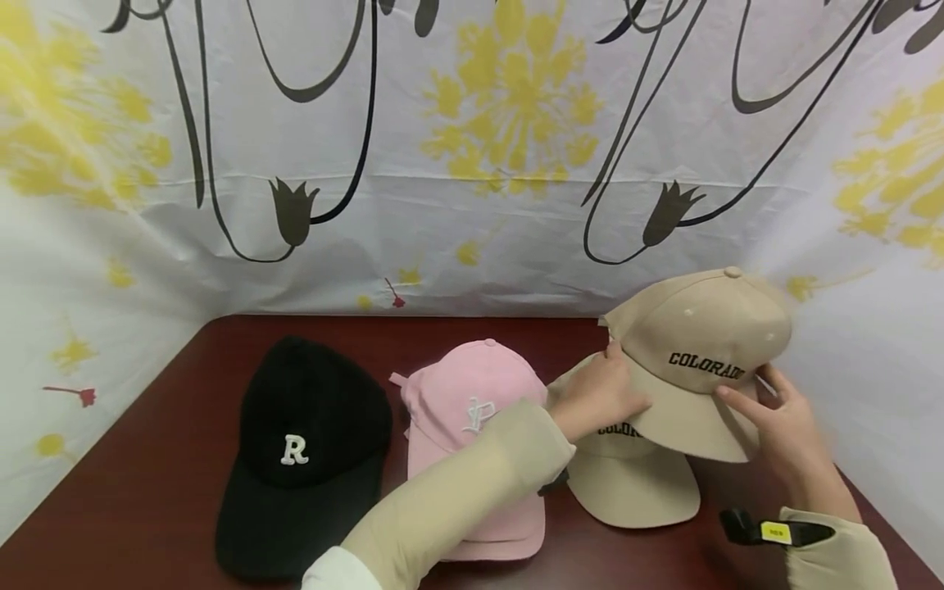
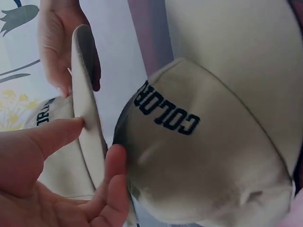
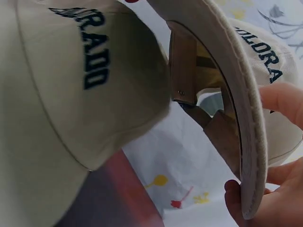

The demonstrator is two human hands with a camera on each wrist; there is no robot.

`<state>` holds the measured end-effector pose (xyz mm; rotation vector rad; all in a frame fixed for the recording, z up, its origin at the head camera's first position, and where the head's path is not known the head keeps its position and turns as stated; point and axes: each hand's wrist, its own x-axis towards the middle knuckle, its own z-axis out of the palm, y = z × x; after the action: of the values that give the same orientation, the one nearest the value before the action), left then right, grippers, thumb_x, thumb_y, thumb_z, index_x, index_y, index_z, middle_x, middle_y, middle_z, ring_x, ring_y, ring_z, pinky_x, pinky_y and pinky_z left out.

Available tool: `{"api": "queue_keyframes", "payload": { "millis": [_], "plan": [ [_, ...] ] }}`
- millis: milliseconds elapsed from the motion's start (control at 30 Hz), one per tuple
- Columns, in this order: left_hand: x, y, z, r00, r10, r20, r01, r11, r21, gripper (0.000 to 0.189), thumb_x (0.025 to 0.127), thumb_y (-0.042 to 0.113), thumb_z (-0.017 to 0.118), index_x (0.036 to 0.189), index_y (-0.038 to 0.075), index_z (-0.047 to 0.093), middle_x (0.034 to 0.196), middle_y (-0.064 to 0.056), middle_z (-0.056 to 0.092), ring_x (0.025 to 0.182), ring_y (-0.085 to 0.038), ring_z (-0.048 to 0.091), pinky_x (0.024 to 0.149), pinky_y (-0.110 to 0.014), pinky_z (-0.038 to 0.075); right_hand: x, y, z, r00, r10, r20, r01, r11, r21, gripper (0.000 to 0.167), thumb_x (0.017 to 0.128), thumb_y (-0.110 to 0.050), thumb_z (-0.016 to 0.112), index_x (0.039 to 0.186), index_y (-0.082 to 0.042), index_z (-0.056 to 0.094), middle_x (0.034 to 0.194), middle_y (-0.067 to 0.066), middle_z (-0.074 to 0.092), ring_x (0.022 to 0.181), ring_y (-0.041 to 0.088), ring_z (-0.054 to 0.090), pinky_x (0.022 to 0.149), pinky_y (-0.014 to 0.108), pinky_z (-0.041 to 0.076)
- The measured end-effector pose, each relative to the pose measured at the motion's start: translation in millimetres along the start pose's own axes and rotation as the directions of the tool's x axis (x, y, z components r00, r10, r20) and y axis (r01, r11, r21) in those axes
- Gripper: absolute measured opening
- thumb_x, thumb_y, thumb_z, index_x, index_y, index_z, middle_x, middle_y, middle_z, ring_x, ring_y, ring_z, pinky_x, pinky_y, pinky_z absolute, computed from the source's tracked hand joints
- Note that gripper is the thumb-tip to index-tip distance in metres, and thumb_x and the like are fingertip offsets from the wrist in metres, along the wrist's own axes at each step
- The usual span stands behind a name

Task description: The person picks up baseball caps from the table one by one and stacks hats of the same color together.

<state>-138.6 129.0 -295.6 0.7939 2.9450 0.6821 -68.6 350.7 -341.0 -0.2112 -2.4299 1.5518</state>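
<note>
Both hands hold a beige cap (image 1: 737,328) with dark COLORADO lettering, raised and tilted over a second one. My left hand (image 1: 601,393) pinches its brim at the left edge, thumb on one face and fingers on the other in the left wrist view. On the opposite side my right hand (image 1: 789,426) grips the brim, as the right wrist view shows its thumb (image 3: 284,101) on the outer face. That view also shows the inside and back strap (image 3: 201,113). Beneath, the lower beige COLORADO cap (image 1: 634,483) rests on the table, partly covered by the raised cap and left hand.
A pink cap (image 1: 479,377) sits left of the beige ones, partly hidden by the left sleeve (image 1: 457,492). Farther left lies a black cap (image 1: 317,401) with a white R. Patterned white cloth (image 1: 442,229) borders the dark red table (image 1: 147,475) at the back and sides.
</note>
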Motion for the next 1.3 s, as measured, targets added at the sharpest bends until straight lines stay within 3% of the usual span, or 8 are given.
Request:
{"api": "queue_keyframes", "payload": {
  "millis": [133,333,600,733,933,1033,1167,1300],
  "plan": [
    [-13.4,-7.5,-2.2,0.997,0.015,0.072,-0.018,0.999,0.049,0.090,0.073,0.038,0.070,0.139,-0.004,0.026,0.104,-0.003,0.058,0.078,-0.010,0.055,0.061,-0.024,0.042,1.2,4.6,9.0,0.994,-0.084,0.065,0.076,0.991,0.113,0.078,0.093,-0.015,0.054,0.147,-0.019,-0.003,0.152,-0.002,-0.004,0.136,0.008,-0.004,0.098,0.007,0.010],
    [-32.6,-14.1,1.1,0.980,-0.013,0.201,0.005,0.999,0.044,0.101,0.072,0.041,0.070,0.141,-0.008,0.016,0.127,-0.015,0.047,0.100,-0.015,0.053,0.073,-0.024,0.044,-0.2,11.1,17.2,0.987,-0.080,0.139,0.080,0.997,0.005,0.077,0.094,-0.019,0.053,0.148,-0.022,-0.003,0.152,0.006,0.008,0.135,0.010,0.013,0.081,0.005,0.031],
    [-49.6,-18.2,12.4,0.942,-0.110,0.317,0.143,0.986,-0.082,0.103,0.071,0.038,0.073,0.143,-0.004,0.013,0.133,-0.015,0.041,0.092,-0.017,0.057,0.076,-0.025,0.044,-2.7,15.8,23.8,0.969,-0.066,0.237,0.068,0.998,-0.002,0.079,0.094,-0.020,0.054,0.147,-0.021,-0.004,0.150,0.020,0.000,0.136,0.026,0.007,0.078,0.006,0.032],
    [-57.7,-18.4,17.7,0.915,-0.163,0.370,0.248,0.949,-0.195,0.106,0.072,0.034,0.074,0.144,-0.001,0.005,0.116,-0.013,0.054,0.065,-0.020,0.060,0.055,-0.029,0.048,-3.5,15.7,24.9,0.960,-0.077,0.270,0.077,0.997,0.010,0.080,0.092,-0.017,0.055,0.148,-0.020,-0.002,0.149,0.023,-0.001,0.137,0.028,0.002,0.081,0.003,0.028],
    [-66.6,-23.9,17.6,0.870,-0.173,0.462,0.384,0.825,-0.414,0.105,0.075,0.024,0.072,0.143,-0.002,-0.003,0.070,-0.008,0.058,0.057,-0.015,0.061,0.050,-0.037,0.049,0.8,12.1,26.2,0.930,-0.085,0.358,0.093,0.996,-0.006,0.086,0.089,-0.013,0.060,0.148,-0.013,-0.003,0.149,0.023,0.000,0.136,0.033,0.002,0.082,0.003,0.026],
    [-68.9,-27.8,17.5,0.859,-0.149,0.490,0.398,0.796,-0.456,0.101,0.076,0.022,0.071,0.142,-0.003,-0.001,0.076,-0.009,0.058,0.061,-0.016,0.062,0.053,-0.037,0.050,3.6,8.5,27.2,0.919,-0.059,0.390,0.100,0.991,-0.085,0.092,0.085,-0.015,0.064,0.146,-0.006,-0.004,0.147,0.028,0.006,0.131,0.044,0.010,0.096,0.027,0.031],
    [-72.1,-31.5,19.5,0.848,-0.146,0.509,0.392,0.820,-0.417,0.099,0.077,0.025,0.069,0.142,-0.005,0.001,0.070,-0.009,0.061,0.060,-0.015,0.062,0.054,-0.035,0.049,5.3,5.8,31.2,0.909,-0.049,0.415,0.122,0.981,-0.153,0.096,0.082,-0.015,0.068,0.144,0.004,-0.002,0.141,0.033,0.014,0.126,0.048,0.016,0.089,0.062,0.024],
    [-73.6,-34.1,20.3,0.842,-0.164,0.515,0.396,0.835,-0.381,0.099,0.078,0.027,0.068,0.142,-0.006,0.001,0.060,-0.010,0.063,0.059,-0.015,0.062,0.054,-0.033,0.049,5.2,5.2,35.4,0.901,-0.047,0.432,0.132,0.976,-0.170,0.094,0.081,-0.015,0.069,0.142,0.008,0.002,0.137,0.035,0.020,0.125,0.048,0.018,0.089,0.063,0.025]
  ]
}}
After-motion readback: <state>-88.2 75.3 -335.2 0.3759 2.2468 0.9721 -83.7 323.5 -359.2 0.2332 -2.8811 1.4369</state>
